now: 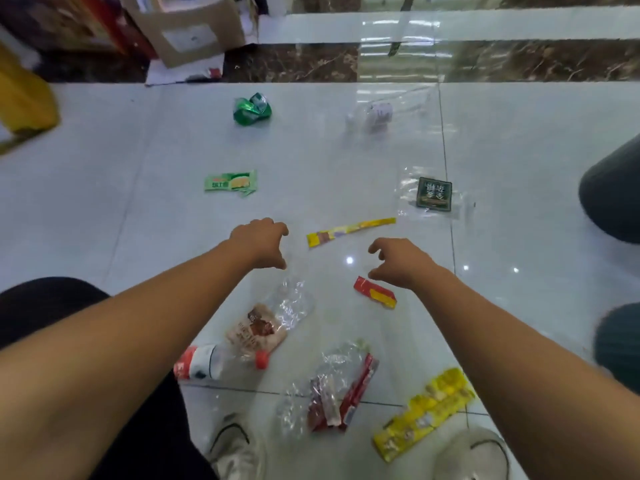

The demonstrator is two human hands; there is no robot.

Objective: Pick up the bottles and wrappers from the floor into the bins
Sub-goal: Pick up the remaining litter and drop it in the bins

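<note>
Litter lies scattered on the white tiled floor. My left hand [260, 242] and my right hand [398, 263] both hover above it with loosely curled fingers, holding nothing. Between them lies a long yellow wrapper strip [349, 231]. A red and yellow wrapper [375, 292] sits just under my right hand. A clear bottle with a red cap [214, 362] lies near my left forearm, beside a beige snack pouch [254, 332]. Farther off are a green wrapper [231, 182], a crumpled green packet [252, 109], a crushed clear bottle [372, 116] and a dark-labelled clear wrapper [433, 194].
A red and clear wrapper [334, 393] and a yellow snack bag [424, 412] lie near my white shoes [232, 448]. A dark bin [613, 199] stands at the right edge, a yellow container [24, 98] at the left. A cardboard box [194, 32] sits at the back.
</note>
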